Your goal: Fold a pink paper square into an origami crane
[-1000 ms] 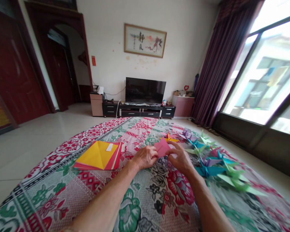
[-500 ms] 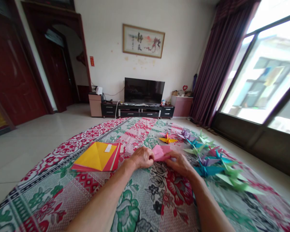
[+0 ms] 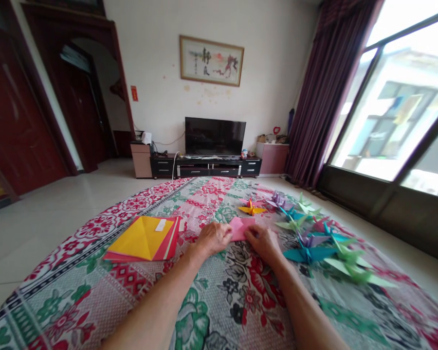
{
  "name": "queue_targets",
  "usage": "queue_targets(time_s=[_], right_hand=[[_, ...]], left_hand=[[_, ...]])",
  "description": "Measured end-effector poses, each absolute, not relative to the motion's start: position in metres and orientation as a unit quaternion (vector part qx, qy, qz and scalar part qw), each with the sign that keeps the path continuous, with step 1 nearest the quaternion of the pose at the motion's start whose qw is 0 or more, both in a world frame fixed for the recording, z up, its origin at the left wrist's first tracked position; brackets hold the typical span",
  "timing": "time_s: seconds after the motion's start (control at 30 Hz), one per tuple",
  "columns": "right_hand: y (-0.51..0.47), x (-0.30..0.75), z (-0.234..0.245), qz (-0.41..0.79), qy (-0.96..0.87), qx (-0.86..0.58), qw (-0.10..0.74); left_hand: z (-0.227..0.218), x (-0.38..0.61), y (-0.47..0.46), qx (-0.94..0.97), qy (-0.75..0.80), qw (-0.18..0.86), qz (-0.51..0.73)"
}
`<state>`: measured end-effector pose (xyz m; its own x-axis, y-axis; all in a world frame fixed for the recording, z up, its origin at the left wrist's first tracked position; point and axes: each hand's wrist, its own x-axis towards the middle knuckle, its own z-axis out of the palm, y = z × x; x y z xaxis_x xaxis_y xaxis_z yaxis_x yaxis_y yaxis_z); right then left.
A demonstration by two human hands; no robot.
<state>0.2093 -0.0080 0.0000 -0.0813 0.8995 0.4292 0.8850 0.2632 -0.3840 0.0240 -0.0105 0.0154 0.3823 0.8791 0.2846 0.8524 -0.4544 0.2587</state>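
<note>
A piece of pink folded paper [image 3: 242,228] is held between both hands above the patterned tablecloth. My left hand [image 3: 214,237] pinches its left edge, with the fingers curled in. On the right edge, my right hand [image 3: 262,240] grips it between thumb and fingers. Part of the paper is covered by the fingertips. To the left lies a stack of square paper [image 3: 143,237], yellow on top with red sheets beneath. Just beyond the hands sits a yellow-orange paper crane [image 3: 251,208].
Several paper cranes in blue [image 3: 308,253], green [image 3: 355,265] and purple [image 3: 278,200] crowd the table's right side. The floral tablecloth [image 3: 193,311] spreads over the table. A television [image 3: 215,137] stands on a low cabinet by the far wall.
My right hand has moved slightly left along the pink paper, its fingers now more curled at the edge. The whole view has shifted a little.
</note>
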Motion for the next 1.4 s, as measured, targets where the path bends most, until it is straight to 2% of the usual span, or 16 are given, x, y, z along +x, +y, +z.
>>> queue_targets(time_s=[0.5, 0.73, 0.93, 1.4], right_hand=[[-0.007, 0.205, -0.001, 0.029, -0.697, -0.649, 0.303], [-0.006, 0.203, -0.001, 0.022, -0.691, -0.657, 0.301], [-0.005, 0.203, -0.003, 0.024, -0.695, -0.652, 0.304], [-0.005, 0.202, -0.003, 0.027, -0.690, -0.660, 0.296]], left_hand=[[0.013, 0.027, -0.010, 0.859, 0.492, -0.037, 0.138], [0.011, 0.028, -0.011, 0.870, 0.449, -0.069, 0.189], [0.001, 0.030, 0.000, 0.914, 0.351, -0.044, 0.199], [0.002, 0.030, -0.001, 0.908, 0.362, -0.044, 0.204]])
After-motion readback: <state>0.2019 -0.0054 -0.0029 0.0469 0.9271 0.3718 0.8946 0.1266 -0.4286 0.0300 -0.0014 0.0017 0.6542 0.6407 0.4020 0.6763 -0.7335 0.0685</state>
